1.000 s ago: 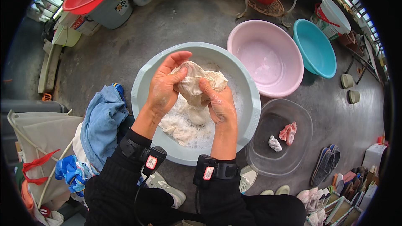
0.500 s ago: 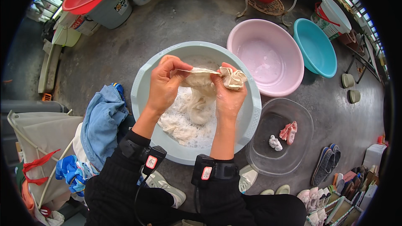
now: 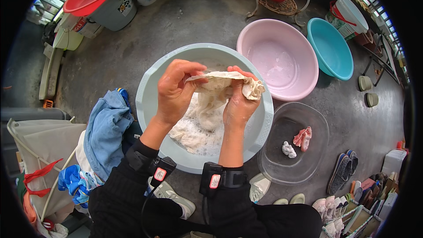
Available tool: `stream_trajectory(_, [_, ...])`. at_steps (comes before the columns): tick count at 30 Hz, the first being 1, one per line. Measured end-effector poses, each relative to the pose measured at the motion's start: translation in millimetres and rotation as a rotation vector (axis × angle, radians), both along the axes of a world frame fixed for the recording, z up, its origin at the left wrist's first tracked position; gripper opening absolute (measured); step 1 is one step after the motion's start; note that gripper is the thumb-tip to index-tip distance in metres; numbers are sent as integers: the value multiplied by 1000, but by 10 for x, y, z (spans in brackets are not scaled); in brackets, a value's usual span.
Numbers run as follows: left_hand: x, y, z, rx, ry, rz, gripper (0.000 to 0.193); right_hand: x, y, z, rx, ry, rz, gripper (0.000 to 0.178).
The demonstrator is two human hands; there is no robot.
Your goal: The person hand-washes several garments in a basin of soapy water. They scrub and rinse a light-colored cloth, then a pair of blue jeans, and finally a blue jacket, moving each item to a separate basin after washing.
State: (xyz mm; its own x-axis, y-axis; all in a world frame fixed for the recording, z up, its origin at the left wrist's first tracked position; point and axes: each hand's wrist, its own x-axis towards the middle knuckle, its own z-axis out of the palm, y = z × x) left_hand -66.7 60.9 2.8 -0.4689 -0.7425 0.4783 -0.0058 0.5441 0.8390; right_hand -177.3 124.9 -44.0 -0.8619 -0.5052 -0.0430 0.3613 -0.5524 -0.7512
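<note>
My left hand (image 3: 173,94) and my right hand (image 3: 238,108) hold a wet cream garment (image 3: 216,83) stretched between them over a pale grey-blue basin (image 3: 143,101). The right hand is closed round a bunched, frilly end, its thumb on the fabric. At the other end, my left thumb and fingers have the edge of the cloth between them, with the index finger raised and slightly blurred. From between the hands the fabric hangs into white suds (image 3: 191,121). More cream cloth (image 3: 189,140) lies in the suds near my left forearm.
Right of the basin stand a pink basin (image 3: 282,57), a teal basin (image 3: 332,53) and a clear tub (image 3: 282,169) holding small pink (image 3: 303,139) and white (image 3: 288,150) cloth pieces. Left lie blue clothes (image 3: 105,134). Slippers (image 3: 341,172) and a shoe rack are at lower right.
My left index finger has lifted off the cloth edge and the left hand has turned. The cloth's top edge now spreads wider between the hands, and the bunched end has shifted slightly right.
</note>
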Motion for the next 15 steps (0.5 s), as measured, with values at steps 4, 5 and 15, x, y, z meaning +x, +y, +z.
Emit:
stream_trajectory(4, [17, -52, -57, 381, 44, 24, 19, -87, 68, 51, 129, -15, 145, 19])
stream_trajectory(5, [34, -79, -62, 524, 80, 1, 16, -88, 75, 53, 143, -26, 206, 20])
stream_trajectory(15, [-94, 159, -105, 790, 63, 38, 28, -3, 18, -54, 125, -202, 406, 22])
